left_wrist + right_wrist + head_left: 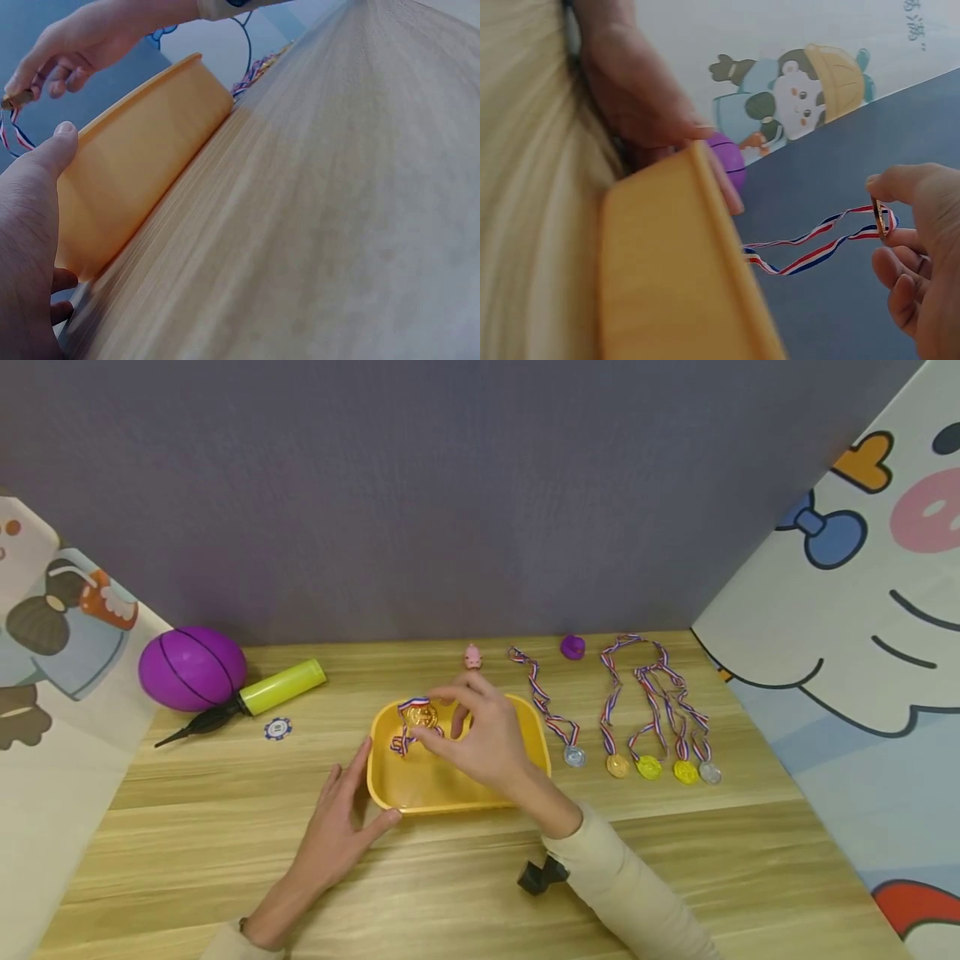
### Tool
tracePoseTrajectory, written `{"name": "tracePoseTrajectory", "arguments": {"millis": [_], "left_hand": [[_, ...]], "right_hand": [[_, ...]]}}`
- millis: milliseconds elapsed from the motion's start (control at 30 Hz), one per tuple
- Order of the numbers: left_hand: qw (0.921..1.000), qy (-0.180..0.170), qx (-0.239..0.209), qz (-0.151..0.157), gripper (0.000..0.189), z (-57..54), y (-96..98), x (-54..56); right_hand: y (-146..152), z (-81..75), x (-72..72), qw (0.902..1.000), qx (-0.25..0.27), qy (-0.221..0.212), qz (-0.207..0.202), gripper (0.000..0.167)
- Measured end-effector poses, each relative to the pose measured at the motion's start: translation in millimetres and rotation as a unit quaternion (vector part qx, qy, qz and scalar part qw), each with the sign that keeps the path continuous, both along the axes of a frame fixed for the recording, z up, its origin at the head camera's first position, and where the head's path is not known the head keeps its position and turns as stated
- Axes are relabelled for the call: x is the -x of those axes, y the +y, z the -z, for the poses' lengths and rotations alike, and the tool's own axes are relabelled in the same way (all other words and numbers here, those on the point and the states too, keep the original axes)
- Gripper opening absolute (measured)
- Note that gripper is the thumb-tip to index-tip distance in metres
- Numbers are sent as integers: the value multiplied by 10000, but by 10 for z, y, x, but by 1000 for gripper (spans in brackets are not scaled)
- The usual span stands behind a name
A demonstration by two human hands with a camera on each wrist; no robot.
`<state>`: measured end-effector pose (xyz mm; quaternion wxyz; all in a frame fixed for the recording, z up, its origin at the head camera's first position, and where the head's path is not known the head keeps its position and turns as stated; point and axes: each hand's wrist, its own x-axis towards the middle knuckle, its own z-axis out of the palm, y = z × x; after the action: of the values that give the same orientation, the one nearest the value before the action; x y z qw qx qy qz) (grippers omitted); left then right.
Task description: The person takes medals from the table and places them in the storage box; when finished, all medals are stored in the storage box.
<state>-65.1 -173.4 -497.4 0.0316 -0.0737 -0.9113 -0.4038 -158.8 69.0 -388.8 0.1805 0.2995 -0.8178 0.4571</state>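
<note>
Currently, a gold medal is up off the desk, over a yellow tray.
From my remote seat, I see the right hand pinching the medal narrowly between thumb and finger above the tray's left half, its red, white and blue ribbon trailing over the tray. The left hand is spread wide, thumb at the tray's near left corner and fingers against its left side. Five ribboned medals lie to the right; a small pink figurine and a purple object sit far back. Left, I spot a purple basketball, a yellow hand pump and a poker chip.
</note>
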Motion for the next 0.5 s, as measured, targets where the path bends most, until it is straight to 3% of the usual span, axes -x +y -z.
{"name": "tracePoseTrajectory", "arguments": {"millis": [500], "left_hand": [[10000,-50,2,-1,108,-7,-5,-15]], "right_hand": [[-93,314,-149,9919,-1098,-630,103,42]]}}
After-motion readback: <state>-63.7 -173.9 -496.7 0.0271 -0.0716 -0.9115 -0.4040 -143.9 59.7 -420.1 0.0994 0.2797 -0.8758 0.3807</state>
